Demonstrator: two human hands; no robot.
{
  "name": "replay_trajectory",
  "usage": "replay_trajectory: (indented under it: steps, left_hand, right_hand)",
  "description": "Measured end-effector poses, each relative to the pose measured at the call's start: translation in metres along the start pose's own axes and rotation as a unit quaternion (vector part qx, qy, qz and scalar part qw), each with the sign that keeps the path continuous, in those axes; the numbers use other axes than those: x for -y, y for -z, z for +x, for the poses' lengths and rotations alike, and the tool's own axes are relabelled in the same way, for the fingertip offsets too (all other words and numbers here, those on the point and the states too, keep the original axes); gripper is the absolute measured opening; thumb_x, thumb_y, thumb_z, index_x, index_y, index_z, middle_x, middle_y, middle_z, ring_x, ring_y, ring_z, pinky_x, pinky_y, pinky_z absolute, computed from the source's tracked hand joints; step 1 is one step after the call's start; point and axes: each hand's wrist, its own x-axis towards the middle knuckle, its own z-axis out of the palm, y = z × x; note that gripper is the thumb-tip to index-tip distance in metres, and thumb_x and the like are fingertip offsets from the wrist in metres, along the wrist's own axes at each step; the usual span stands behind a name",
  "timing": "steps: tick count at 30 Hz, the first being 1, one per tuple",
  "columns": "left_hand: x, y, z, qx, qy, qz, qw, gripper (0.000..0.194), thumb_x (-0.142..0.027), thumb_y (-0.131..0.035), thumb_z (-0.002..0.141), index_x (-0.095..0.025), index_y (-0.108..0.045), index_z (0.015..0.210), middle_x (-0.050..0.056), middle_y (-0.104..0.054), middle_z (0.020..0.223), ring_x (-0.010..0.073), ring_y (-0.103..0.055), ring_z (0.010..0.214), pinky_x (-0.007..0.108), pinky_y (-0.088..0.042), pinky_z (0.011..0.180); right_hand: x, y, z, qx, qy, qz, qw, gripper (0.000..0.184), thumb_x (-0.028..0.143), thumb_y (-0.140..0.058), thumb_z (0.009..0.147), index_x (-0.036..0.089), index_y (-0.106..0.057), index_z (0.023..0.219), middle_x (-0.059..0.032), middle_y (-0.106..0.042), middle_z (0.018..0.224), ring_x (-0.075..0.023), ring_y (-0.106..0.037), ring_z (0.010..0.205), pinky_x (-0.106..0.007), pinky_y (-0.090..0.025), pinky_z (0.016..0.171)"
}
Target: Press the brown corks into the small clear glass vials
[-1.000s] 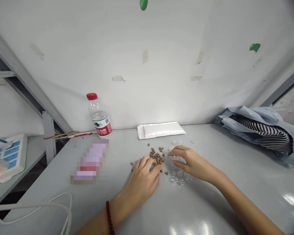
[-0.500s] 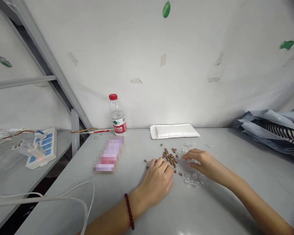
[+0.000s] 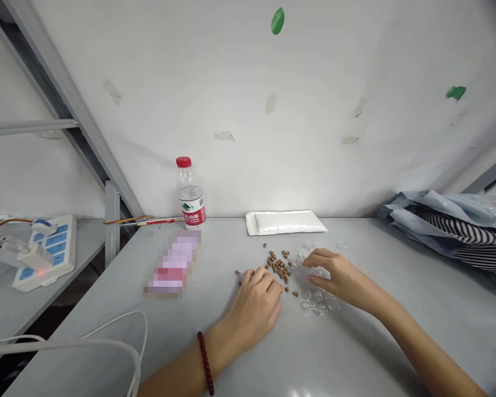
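My left hand (image 3: 254, 304), with a dark red bead bracelet (image 3: 205, 363) at its wrist, rests on the table with fingers curled down. What lies under its fingertips is hidden; a bit of something clear shows beside them. Just beyond it lies a loose pile of small brown kibble pieces (image 3: 279, 267), with a few strays around. My right hand (image 3: 334, 274) hovers to the right of the pile, its thumb and fingers apart. Small clear plastic pieces (image 3: 320, 302) lie below and behind that hand, partly covered by it.
A red-capped water bottle (image 3: 192, 201) and a white padded packet (image 3: 287, 223) are by the wall. A blurred purple item (image 3: 176, 263) lies left. White cables (image 3: 119, 344) cross the front left, near a power strip (image 3: 49, 251). A blue bag (image 3: 446, 226) sits at right.
The whole view has shifted, so the things on the table appear further left. Both hands keep nearly the same pose and place beside the kibble and the clear pieces.
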Motion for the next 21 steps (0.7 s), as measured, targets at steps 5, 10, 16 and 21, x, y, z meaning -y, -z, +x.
replay_trajectory:
  steps: [5, 10, 16, 21]
  left_hand:
    - [-0.0002, -0.0004, -0.0005, -0.002, -0.001, -0.012, 1.0, 0.013, -0.006, -0.048, 0.086, -0.017, -0.056, 0.086, 0.004, -0.062, 0.085, 0.0212, -0.053, 0.086, 0.037, -0.042, 0.074]
    - [0.0006, -0.0007, -0.0014, 0.002, 0.0, -0.017, 1.0, 0.013, -0.006, -0.048, 0.086, -0.017, -0.056, 0.085, 0.004, -0.062, 0.085, 0.0213, -0.053, 0.085, 0.037, -0.041, 0.073]
    - [0.0009, -0.003, -0.0021, -0.013, 0.003, -0.03, 0.999, 0.014, -0.005, -0.048, 0.086, -0.017, -0.055, 0.084, 0.002, -0.062, 0.083, 0.0199, -0.052, 0.084, 0.037, -0.04, 0.074]
    - [-0.0001, -0.0037, -0.0025, -0.024, 0.0, -0.037, 0.999, 0.014, -0.005, -0.049, 0.086, -0.017, -0.056, 0.083, 0.002, -0.062, 0.083, 0.02, -0.053, 0.083, 0.037, -0.04, 0.074]
  right_hand:
    - [0.0022, 0.0049, -0.0027, 0.009, -0.015, -0.045, 0.999, 0.014, 0.02, -0.055, 0.082, 0.019, -0.063, 0.094, -0.0084, -0.063, 0.096, -0.0248, -0.06, 0.09, -0.037, -0.048, 0.074]
    - [0.0011, 0.0015, 0.0, 0.014, 0.009, -0.077, 0.997, 0.02, 0.01, -0.054, 0.08, 0.018, -0.066, 0.093, -0.0089, -0.065, 0.09, -0.0247, -0.059, 0.086, -0.037, -0.047, 0.074]
    - [-0.0007, 0.0014, 0.0001, 0.029, 0.008, -0.084, 0.996, 0.02, 0.01, -0.055, 0.082, 0.017, -0.067, 0.096, -0.0093, -0.066, 0.095, -0.024, -0.058, 0.087, -0.036, -0.045, 0.076]
    - [-0.002, 0.0002, -0.0002, 0.037, 0.026, -0.073, 0.996, 0.02, 0.01, -0.056, 0.084, 0.018, -0.068, 0.099, -0.0076, -0.067, 0.093, -0.0239, -0.058, 0.091, -0.037, -0.044, 0.08]
